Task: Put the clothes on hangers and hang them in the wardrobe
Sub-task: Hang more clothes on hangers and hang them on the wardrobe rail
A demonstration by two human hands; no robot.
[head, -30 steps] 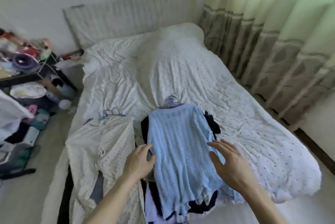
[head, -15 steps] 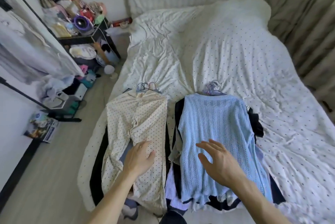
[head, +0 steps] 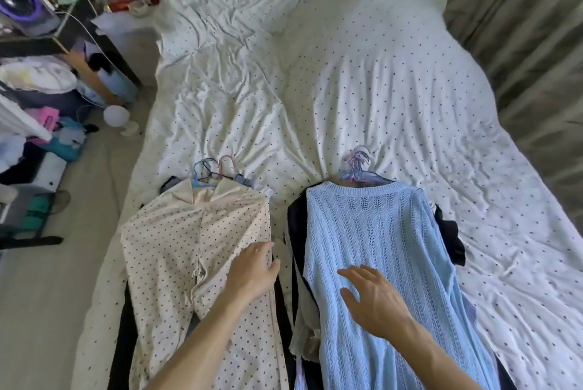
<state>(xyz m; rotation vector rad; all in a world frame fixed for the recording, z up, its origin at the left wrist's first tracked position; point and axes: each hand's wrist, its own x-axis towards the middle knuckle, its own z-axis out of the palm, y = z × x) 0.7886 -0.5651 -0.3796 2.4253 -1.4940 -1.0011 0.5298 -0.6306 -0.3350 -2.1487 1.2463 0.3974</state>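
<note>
From the head view, you have two stacks of clothes lying side by side on the near end of the bed [head: 347,74], each already on hangers. The cream polka-dot garment [head: 176,247] tops the left stack and the pale blue knit sweater [head: 378,238] tops the right one, with dark garments showing at its edges underneath. Both sets of hanger hooks, the left hangers [head: 214,170] and the right hangers [head: 359,165], point away from you. That probably leaves the hooks easy to gather when you lift a stack.

Your left hand [head: 252,269] lies flat and relaxed on the inner edge of the polka-dot garment, grasping nothing. Your right hand [head: 375,301] is spread, fingers apart, over the lower middle of the blue sweater; I cannot tell whether it touches the knit. It looks as though you are smoothing or choosing a stack, not yet lifting one.

The bed has a rumpled white dotted sheet. A grey-green curtain [head: 520,26] runs along its far right side. To your left, a dark side shelf [head: 79,29] is crowded with things, including a purple fan [head: 19,7], above a pale floor [head: 47,295]. No wardrobe is in view.
</note>
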